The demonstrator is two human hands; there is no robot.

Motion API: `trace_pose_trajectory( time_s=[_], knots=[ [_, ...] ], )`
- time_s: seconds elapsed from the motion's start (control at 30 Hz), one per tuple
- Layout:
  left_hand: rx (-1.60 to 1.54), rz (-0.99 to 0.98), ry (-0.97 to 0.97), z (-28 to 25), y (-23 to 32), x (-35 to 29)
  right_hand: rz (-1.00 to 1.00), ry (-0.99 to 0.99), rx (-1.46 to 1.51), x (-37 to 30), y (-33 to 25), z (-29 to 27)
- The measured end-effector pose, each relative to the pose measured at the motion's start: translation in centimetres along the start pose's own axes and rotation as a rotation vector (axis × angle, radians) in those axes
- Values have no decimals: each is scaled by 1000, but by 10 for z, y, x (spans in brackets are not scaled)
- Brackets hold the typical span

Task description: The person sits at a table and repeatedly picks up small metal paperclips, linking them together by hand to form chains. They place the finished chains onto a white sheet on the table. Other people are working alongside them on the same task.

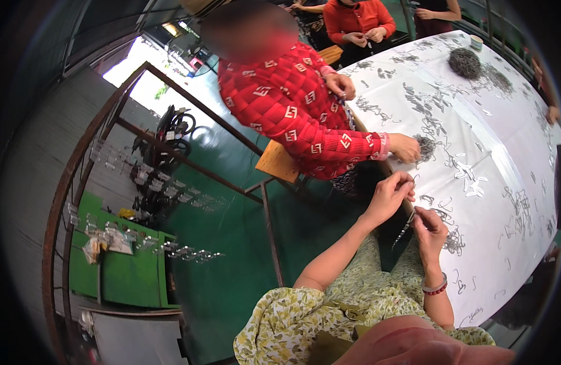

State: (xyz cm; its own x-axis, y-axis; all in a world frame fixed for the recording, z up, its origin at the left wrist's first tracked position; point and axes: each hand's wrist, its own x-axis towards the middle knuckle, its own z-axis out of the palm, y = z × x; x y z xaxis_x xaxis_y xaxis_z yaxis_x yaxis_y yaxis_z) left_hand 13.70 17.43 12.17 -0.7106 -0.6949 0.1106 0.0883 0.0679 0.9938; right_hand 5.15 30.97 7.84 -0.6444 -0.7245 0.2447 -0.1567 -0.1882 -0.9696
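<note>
Short silvery strand (402, 235) looks part-made, hanging below my right fingers (427, 217), which pinch its top; left fingers (404, 187) curled, contents unclear; many wire hooks (454, 241) lie loose beyond, on the bench (484, 234).

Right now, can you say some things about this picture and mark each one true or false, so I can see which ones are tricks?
1. The person's right hand holds a thin dark strand. True.
2. The nearest co-worker wears a plain blue top. False: the top is red with white marks.
3. There is a bracelet with red beads on the person's right wrist. True.
4. The big dark tangled ball sits on the floor. False: it sits on the white table.
5. The floor is green. True.
6. The person's left hand lies flat with its fingers spread. False: its fingers are bent and close together.
</note>
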Motion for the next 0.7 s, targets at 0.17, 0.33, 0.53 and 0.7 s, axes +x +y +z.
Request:
trace_pose_trajectory(
  time_s=[0.17, 0.33, 0.53, 0.7],
  knots=[
    [22, 143, -16, -6, 18, -59, -85, 2, 39, 5, -25, 17],
    [271, 400, 289, -8, 8, -77, -139, -64, -51, -5, -38, 36],
    [15, 379, 447, -19, 18, -91, -238, -131, -120, -13, -38, 59],
    [55, 599, 591, -54, 71, -126, -331, -107, -129, -11, -72, 70]
  ],
)
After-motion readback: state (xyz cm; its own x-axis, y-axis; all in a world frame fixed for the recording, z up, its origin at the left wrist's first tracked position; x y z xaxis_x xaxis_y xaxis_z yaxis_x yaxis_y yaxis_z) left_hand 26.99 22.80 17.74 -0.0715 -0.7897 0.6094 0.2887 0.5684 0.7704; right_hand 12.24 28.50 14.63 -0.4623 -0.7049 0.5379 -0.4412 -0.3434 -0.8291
